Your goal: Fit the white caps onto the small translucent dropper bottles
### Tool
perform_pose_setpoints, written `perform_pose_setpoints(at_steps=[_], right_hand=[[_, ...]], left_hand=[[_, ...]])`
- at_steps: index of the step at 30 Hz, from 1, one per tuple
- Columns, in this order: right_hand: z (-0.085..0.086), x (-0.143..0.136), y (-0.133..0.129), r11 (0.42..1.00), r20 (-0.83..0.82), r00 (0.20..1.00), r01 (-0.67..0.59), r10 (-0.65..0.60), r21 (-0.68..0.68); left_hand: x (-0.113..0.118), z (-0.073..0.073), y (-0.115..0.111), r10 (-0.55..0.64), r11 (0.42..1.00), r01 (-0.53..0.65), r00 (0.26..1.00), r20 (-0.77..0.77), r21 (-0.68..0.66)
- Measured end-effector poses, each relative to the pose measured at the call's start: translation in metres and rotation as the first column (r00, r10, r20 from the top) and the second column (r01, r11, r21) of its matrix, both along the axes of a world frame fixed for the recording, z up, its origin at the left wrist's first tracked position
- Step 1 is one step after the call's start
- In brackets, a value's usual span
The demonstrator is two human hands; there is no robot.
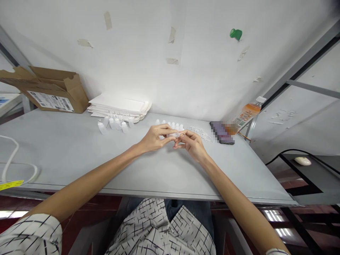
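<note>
Over the middle of the grey table, my left hand [156,137] pinches a small white plastic bottle [173,135], which lies sideways between its fingers. My right hand [193,144] closes its fingertips on the other end of the bottle, at what looks like a thin white strap. Just behind my hands stands a row of small white bottles [177,126], partly covered by them. A loose pile of thin white straps [199,133] lies to their right. On the left is a cluster of similar bottles [112,123], several with a strap or loop at the top.
An open cardboard box [57,92] and a stack of white sheets [119,106] stand at the back left. A phone [222,132] and an orange drink bottle [245,115] are at the right. A white cable [12,156] crosses the table's left edge [53,186].
</note>
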State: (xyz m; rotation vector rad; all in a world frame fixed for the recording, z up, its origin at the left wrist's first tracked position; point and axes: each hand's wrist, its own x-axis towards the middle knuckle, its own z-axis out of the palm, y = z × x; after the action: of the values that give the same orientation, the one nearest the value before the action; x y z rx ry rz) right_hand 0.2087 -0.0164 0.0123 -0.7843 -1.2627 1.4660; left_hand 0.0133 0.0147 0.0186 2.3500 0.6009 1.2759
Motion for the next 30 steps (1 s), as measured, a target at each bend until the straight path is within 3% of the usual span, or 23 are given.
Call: perform_pose_setpoints(at_steps=[11,18,30], right_hand=[[0.006,0.004,0.003,1.000,0.048,0.999,0.013,-0.014,0.012],[0.011,0.007,0.000,0.999,0.082,0.996,0.011,-0.016,0.050],[0.014,0.007,-0.002,0.997,0.179,0.983,0.035,-0.047,0.070]], left_hand=[[0.003,-0.005,0.001,0.003,0.943,0.027,0.996,0.089,-0.332],[0.002,-0.004,0.002,0.056,0.959,-0.034,0.996,0.072,-0.280],[0.002,0.002,-0.004,0.030,0.960,-0.033,0.999,-0.016,-0.279]])
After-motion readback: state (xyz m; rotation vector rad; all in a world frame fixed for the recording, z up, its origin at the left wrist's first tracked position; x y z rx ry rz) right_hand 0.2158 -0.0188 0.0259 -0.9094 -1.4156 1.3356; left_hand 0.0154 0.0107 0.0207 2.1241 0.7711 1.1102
